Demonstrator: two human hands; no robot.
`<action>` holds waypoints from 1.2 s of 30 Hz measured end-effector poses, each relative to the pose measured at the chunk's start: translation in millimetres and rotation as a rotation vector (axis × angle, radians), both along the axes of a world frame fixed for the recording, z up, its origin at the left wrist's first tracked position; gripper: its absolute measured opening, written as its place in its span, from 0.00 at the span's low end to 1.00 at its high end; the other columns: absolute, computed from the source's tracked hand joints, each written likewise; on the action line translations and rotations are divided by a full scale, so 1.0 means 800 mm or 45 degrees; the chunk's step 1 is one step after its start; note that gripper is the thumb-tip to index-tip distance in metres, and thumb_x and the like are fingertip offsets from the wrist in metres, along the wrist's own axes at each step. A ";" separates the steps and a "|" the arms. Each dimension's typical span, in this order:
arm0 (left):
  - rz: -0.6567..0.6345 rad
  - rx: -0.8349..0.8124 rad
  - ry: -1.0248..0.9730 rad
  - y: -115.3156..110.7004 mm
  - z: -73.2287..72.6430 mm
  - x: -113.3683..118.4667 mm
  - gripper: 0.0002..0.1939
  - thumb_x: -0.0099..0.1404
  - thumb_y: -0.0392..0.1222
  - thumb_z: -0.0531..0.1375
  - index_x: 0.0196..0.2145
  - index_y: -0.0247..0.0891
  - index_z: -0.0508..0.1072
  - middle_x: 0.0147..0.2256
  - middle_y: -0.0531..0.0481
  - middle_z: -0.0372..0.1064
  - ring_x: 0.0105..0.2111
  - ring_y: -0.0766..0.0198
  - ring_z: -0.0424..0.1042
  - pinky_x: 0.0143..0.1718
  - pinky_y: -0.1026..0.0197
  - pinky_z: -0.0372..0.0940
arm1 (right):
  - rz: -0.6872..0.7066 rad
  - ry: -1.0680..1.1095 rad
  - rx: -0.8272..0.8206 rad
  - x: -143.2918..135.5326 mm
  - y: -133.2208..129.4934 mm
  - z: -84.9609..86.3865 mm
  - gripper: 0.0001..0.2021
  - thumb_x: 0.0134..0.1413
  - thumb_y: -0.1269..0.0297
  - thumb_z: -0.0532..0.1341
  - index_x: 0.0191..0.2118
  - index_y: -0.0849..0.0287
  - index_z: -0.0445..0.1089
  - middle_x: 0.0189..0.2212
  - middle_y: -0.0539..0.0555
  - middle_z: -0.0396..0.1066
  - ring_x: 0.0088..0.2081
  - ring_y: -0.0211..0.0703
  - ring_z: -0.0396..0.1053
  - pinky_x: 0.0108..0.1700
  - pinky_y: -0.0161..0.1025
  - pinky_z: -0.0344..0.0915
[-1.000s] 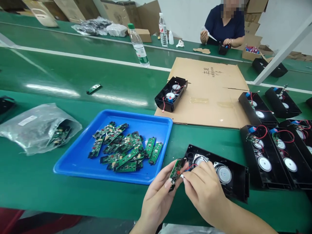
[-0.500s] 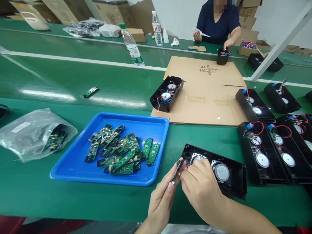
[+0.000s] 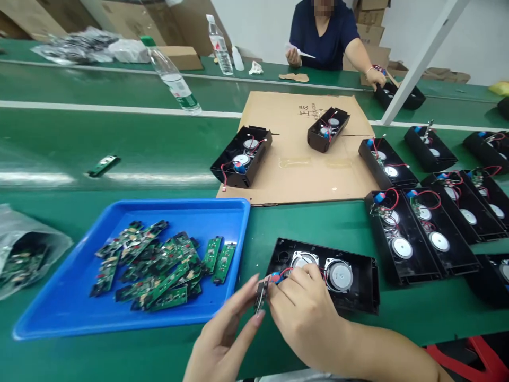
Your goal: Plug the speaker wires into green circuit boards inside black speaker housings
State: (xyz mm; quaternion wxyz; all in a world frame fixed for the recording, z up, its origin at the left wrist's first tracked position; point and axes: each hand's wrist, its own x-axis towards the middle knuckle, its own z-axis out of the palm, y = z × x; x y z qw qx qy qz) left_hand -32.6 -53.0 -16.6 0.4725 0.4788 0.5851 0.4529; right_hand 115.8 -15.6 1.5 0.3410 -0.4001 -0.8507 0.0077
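A small circuit board (image 3: 260, 297) is pinched upright between the thumb and fingers of my left hand (image 3: 228, 323). My right hand (image 3: 306, 313) is closed at the board's right side, with red and blue wires running by its fingertips; what exactly it grips is hidden. Behind and under my right hand lies an open black speaker housing (image 3: 363, 281) with two round speakers, one partly covered by my fingers. To the left, a blue tray (image 3: 131, 323) holds several green circuit boards (image 3: 170, 284).
Two black housings (image 3: 254, 159) rest on a cardboard sheet (image 3: 294, 180). Several more housings (image 3: 413, 254) stand at the right. A plastic bag of boards (image 3: 47, 241), a lone board (image 3: 102, 165) and bottles (image 3: 178, 87) are leftward. A person (image 3: 324, 37) reaches to housings across the table.
The view has shifted right. A second housing now sits on the cardboard, released by the person opposite, whose hand moved right to another housing. My hands have turned the board slightly, wires at its edge.
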 end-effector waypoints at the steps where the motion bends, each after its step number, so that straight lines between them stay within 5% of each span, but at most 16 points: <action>1: 0.024 -0.093 -0.099 0.001 0.001 -0.003 0.22 0.57 0.46 0.65 0.51 0.49 0.72 0.48 0.50 0.74 0.48 0.53 0.72 0.48 0.58 0.70 | 0.025 0.030 -0.045 0.006 0.000 0.003 0.15 0.63 0.74 0.48 0.31 0.65 0.69 0.23 0.52 0.67 0.27 0.42 0.57 0.31 0.41 0.54; 4: 0.013 -0.334 -0.352 0.002 0.004 -0.003 0.24 0.51 0.49 0.69 0.46 0.42 0.75 0.44 0.45 0.76 0.44 0.50 0.75 0.43 0.59 0.72 | 0.024 0.149 -0.180 0.040 0.006 0.013 0.11 0.64 0.73 0.49 0.41 0.65 0.69 0.32 0.54 0.72 0.32 0.42 0.63 0.35 0.40 0.59; 10: 0.059 -0.493 -0.450 0.001 0.010 0.018 0.27 0.46 0.53 0.70 0.41 0.36 0.75 0.35 0.40 0.78 0.37 0.46 0.77 0.38 0.53 0.72 | -0.134 0.052 -0.549 0.113 0.022 0.013 0.13 0.62 0.77 0.49 0.39 0.62 0.70 0.33 0.54 0.73 0.35 0.43 0.70 0.37 0.40 0.67; 17: 0.145 -0.437 -0.437 0.007 0.015 0.043 0.22 0.45 0.50 0.71 0.37 0.41 0.74 0.34 0.49 0.78 0.35 0.61 0.75 0.37 0.67 0.68 | -0.030 -0.073 -0.707 0.068 0.017 -0.024 0.21 0.56 0.77 0.53 0.56 0.67 0.61 0.43 0.60 0.73 0.40 0.48 0.73 0.39 0.43 0.71; 23: 0.201 -0.366 -0.292 0.011 0.023 0.055 0.20 0.48 0.46 0.69 0.38 0.41 0.72 0.36 0.51 0.77 0.35 0.62 0.75 0.38 0.68 0.69 | -0.134 0.266 -0.770 0.089 0.021 -0.014 0.11 0.59 0.75 0.54 0.37 0.59 0.74 0.34 0.54 0.76 0.35 0.43 0.73 0.39 0.38 0.69; 29: 0.100 -0.355 -0.185 0.020 0.020 0.063 0.17 0.52 0.42 0.65 0.41 0.42 0.72 0.34 0.54 0.76 0.29 0.65 0.76 0.33 0.68 0.70 | -0.062 0.442 -1.011 0.131 0.009 0.001 0.10 0.59 0.73 0.56 0.34 0.57 0.75 0.31 0.50 0.75 0.34 0.39 0.71 0.35 0.34 0.67; 36: -0.114 -0.229 -0.144 0.032 0.006 0.068 0.15 0.55 0.38 0.63 0.42 0.42 0.73 0.36 0.54 0.77 0.31 0.62 0.78 0.33 0.66 0.73 | 0.014 0.152 -0.624 0.101 -0.002 -0.018 0.13 0.61 0.73 0.52 0.29 0.60 0.71 0.26 0.53 0.69 0.30 0.40 0.63 0.33 0.37 0.62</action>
